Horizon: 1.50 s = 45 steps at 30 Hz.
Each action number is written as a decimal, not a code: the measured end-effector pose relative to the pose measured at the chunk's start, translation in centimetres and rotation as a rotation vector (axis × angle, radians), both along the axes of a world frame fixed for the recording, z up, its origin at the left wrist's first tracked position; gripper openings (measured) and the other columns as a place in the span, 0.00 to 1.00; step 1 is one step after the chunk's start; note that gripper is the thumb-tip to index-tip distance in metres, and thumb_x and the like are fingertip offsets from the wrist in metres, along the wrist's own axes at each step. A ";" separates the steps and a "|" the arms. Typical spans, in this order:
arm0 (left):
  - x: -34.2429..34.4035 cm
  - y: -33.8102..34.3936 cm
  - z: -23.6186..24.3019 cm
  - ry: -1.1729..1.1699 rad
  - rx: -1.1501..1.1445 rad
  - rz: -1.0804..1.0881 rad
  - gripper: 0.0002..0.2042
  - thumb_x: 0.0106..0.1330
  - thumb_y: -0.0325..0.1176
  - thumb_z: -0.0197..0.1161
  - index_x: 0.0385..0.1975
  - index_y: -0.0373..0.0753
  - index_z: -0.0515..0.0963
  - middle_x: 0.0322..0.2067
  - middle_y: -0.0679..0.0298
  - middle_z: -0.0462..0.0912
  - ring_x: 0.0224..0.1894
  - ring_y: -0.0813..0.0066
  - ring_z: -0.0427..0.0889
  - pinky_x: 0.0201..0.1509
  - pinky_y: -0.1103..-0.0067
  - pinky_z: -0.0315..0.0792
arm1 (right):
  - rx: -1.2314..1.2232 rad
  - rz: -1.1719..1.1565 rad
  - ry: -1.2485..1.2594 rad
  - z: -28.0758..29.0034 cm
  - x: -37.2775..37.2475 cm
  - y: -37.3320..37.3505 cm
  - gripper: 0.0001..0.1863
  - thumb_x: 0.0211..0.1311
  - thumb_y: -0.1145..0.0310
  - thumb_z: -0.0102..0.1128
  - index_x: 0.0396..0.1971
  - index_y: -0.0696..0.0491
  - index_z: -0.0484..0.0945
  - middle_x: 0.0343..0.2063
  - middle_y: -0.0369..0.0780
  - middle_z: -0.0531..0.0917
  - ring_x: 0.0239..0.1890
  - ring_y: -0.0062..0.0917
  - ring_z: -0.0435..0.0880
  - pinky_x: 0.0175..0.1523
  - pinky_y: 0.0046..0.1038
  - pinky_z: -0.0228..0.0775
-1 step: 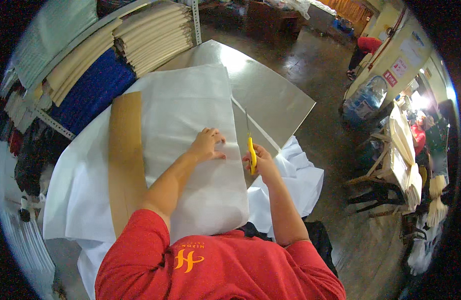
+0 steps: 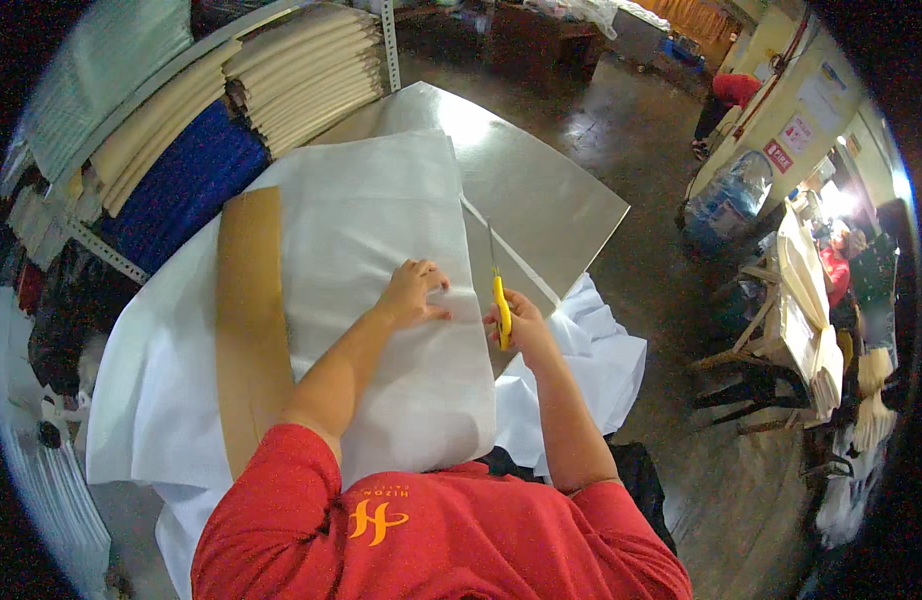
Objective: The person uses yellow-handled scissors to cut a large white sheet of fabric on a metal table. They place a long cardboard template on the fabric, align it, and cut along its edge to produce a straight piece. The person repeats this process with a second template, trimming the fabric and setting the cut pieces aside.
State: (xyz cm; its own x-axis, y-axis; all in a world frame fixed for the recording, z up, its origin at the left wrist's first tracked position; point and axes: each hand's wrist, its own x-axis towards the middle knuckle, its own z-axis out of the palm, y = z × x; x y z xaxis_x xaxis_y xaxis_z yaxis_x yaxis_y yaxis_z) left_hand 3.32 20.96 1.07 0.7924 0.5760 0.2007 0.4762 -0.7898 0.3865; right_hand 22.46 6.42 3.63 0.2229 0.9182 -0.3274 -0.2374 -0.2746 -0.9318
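Note:
White fabric lies spread over a grey-topped table, and its right edge runs between my two hands. On the fabric rests my left hand, fingers slightly bent and thumb apart, with nothing in it. Just right of that edge, my right hand is closed round the yellow handles of a pair of scissors. Their narrow blades point away from me and look nearly together. A long brown strip, like cardboard, lies across the fabric left of my left hand. More white fabric is bunched beyond my right wrist.
Shelves at the left hold folded cream cloth and blue cloth. At the right are a large clear bottle, a wooden table with pale cloth, and a seated person. Another person stands farther back.

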 end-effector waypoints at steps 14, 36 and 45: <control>0.1 1.4 0.4 -0.310 -0.305 0.095 0.08 0.57 0.30 0.61 0.36 0.36 0.76 0.40 0.57 0.79 0.46 0.58 0.76 0.51 0.70 0.70 | -0.198 0.070 0.093 -0.5 3.0 7.8 0.17 0.60 0.56 0.57 0.42 0.51 0.74 0.23 0.36 0.76 0.20 0.21 0.73 0.24 0.22 0.67; -0.5 1.7 2.1 -0.348 -0.484 0.105 0.11 0.61 0.22 0.54 0.44 0.30 0.74 0.53 0.52 0.75 0.57 0.59 0.73 0.62 0.72 0.65 | -0.197 0.001 0.098 -0.7 1.3 17.5 0.14 0.59 0.58 0.57 0.24 0.53 0.75 0.16 0.37 0.73 0.16 0.26 0.71 0.22 0.29 0.62; -0.5 1.3 2.1 -0.458 -0.462 0.093 0.10 0.60 0.25 0.57 0.40 0.29 0.74 0.48 0.50 0.78 0.50 0.56 0.78 0.55 0.72 0.70 | -0.150 -0.017 0.115 -1.2 1.4 18.0 0.13 0.56 0.60 0.64 0.30 0.55 0.78 0.20 0.37 0.75 0.20 0.24 0.73 0.25 0.29 0.65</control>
